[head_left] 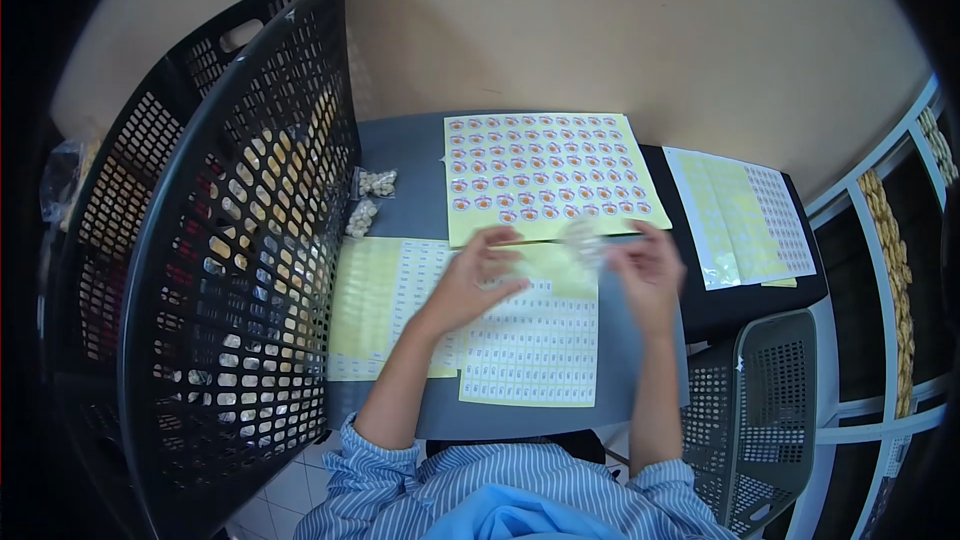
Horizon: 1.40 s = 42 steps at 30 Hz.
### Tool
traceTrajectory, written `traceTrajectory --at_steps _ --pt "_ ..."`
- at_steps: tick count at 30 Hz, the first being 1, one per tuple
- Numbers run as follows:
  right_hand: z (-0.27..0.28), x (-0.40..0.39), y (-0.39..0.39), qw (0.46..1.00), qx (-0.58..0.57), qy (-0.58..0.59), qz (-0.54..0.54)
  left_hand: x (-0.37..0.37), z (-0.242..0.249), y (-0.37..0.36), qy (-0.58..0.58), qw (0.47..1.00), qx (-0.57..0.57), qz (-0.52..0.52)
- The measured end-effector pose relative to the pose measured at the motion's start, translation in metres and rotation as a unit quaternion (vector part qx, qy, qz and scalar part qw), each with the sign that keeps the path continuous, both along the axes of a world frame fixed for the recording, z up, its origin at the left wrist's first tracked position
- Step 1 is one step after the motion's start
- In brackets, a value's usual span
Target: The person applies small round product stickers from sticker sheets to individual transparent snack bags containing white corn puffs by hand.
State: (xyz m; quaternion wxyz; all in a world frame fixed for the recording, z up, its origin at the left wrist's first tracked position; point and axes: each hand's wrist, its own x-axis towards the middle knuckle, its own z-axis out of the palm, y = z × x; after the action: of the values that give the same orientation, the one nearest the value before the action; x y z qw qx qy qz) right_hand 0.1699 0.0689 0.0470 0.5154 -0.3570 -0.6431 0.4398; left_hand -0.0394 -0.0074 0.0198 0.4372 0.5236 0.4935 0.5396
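My right hand (648, 265) pinches a small clear bag of whitish pieces (583, 240), blurred by motion, above the gap between the sticker sheets. To its left, my left hand (470, 280) has its thumb and curled fingers apart, with nothing plainly held in them. Below the hands lies a sheet of small white printed labels (530, 360), some of its top rows peeled off. Behind them is a large sheet of round orange and white stickers (545, 165). Another label sheet (370, 310), partly bare yellow backing, lies at the left.
Two small filled bags (370, 200) lie by a tall dark plastic basket (240, 240) full of similar bags. A black side table at the right bears more sticker sheets (740, 215). Another basket (770, 410) stands below it, near a white-framed rack (880, 280).
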Motion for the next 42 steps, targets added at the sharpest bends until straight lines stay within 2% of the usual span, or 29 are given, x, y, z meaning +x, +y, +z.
traceTrajectory --at_steps 1,3,4,5,6,7,8,11,13,15,16,18,19,20,21,22,23,24,25,26,30,31,32,33,34,35,37,39,42 --pt "-0.004 0.026 0.008 0.995 0.016 -0.032 -0.098 -0.013 0.006 -0.002 0.148 0.984 0.024 0.095" --pt "-0.008 0.096 0.018 0.959 0.123 -0.087 -0.241 -0.045 0.011 -0.008 0.3 0.917 0.036 0.26" --pt "0.0 0.127 0.012 0.937 0.086 -0.1 -0.324 -0.059 0.011 -0.012 0.371 0.869 0.032 0.325" --pt "-0.007 0.169 0.011 0.913 0.092 -0.102 -0.384 -0.07 0.009 -0.016 0.367 0.871 0.031 0.326" --pt "-0.019 0.215 0.011 0.886 0.102 -0.113 -0.438 -0.079 0.005 -0.019 0.414 0.835 0.027 0.361" --pt "-0.035 0.264 0.006 0.843 0.078 -0.177 -0.502 -0.084 0.001 -0.019 0.459 0.795 0.021 0.395" --pt "-0.047 0.297 -0.004 0.8 0.054 -0.252 -0.542 -0.086 -0.007 -0.018 0.455 0.797 0.019 0.397" --pt "-0.111 0.4 -0.036 0.645 -0.01 -0.503 -0.575 -0.088 -0.027 -0.015 0.474 0.759 -0.066 0.442" --pt "-0.154 0.442 -0.053 0.632 -0.154 -0.509 -0.564 -0.087 -0.026 -0.014 0.48 0.763 -0.09 0.423" --pt "-0.177 0.452 -0.064 0.569 -0.26 -0.531 -0.572 -0.084 -0.021 -0.017 0.481 0.77 -0.104 0.406" --pt "-0.201 0.471 -0.066 0.569 -0.261 -0.529 -0.573 -0.082 -0.019 -0.017 0.484 0.775 -0.118 0.388" --pt "-0.245 0.519 -0.062 0.617 -0.431 -0.439 -0.491 -0.091 -0.025 -0.016 0.482 0.782 -0.105 0.38" --pt "-0.227 0.503 -0.067 0.618 -0.432 -0.437 -0.491 -0.094 -0.026 -0.014 0.478 0.789 -0.093 0.374" --pt "-0.201 0.465 -0.066 0.644 -0.359 -0.454 -0.5 -0.091 -0.021 -0.014 0.479 0.789 -0.091 0.374" --pt "-0.166 0.426 -0.063 0.666 -0.284 -0.469 -0.506 -0.086 -0.014 -0.013 0.343 0.856 -0.049 0.385" --pt "-0.161 0.419 -0.053 0.722 -0.195 -0.404 -0.527 -0.081 -0.009 -0.012 0.198 0.902 -0.006 0.385" --pt "-0.156 0.413 -0.044 0.766 -0.103 -0.333 -0.54 -0.078 -0.008 -0.008 0.198 0.902 -0.004 0.383" --pt "-0.14 0.391 -0.031 0.794 -0.04 -0.275 -0.54 -0.075 -0.008 -0.005 0.012 0.941 0.033 0.335" --pt "-0.115 0.356 -0.019 0.816 0.022 -0.214 -0.536 -0.071 -0.007 -0.002 -0.175 0.943 0.067 0.274" --pt "-0.087 0.314 -0.01 0.84 0.057 -0.169 -0.513 -0.061 -0.003 -0.001 -0.242 0.939 0.076 0.232" --pt "0.002 0.138 0.001 0.902 0.164 -0.1 -0.387 -0.03 -0.002 0.001 -0.295 0.939 0.07 0.165" --pt "0.014 0.095 -0.001 0.93 0.17 -0.055 -0.322 -0.024 -0.002 0.001 -0.293 0.939 0.07 0.164" --pt "0.026 0.058 -0.006 0.948 0.183 -0.095 -0.244 -0.019 -0.001 0.001 -0.3 0.939 0.068 0.152" --pt "0.03 0.028 -0.009 0.976 0.124 -0.083 -0.158 -0.015 -0.001 0.002 -0.307 0.939 0.066 0.14" --pt "0.035 0.001 -0.013 0.978 0.126 -0.135 -0.099 -0.013 0.0 0.001 -0.309 0.94 0.056 0.136" --pt "0.022 -0.021 -0.009 0.99 0.085 -0.109 -0.001 -0.01 -0.001 0.001 -0.308 0.94 0.056 0.134" --pt "0.009 -0.054 -0.011 0.987 -0.032 -0.111 0.109 -0.007 -0.001 0.0 -0.292 0.945 0.071 0.127" --pt "-0.003 -0.071 -0.016 0.984 -0.016 -0.094 0.149 -0.003 0.0 0.0 -0.3 0.943 0.068 0.128" --pt "-0.014 -0.075 -0.014 0.99 -0.015 -0.05 0.128 -0.008 -0.004 -0.001 -0.296 0.947 0.052 0.109"
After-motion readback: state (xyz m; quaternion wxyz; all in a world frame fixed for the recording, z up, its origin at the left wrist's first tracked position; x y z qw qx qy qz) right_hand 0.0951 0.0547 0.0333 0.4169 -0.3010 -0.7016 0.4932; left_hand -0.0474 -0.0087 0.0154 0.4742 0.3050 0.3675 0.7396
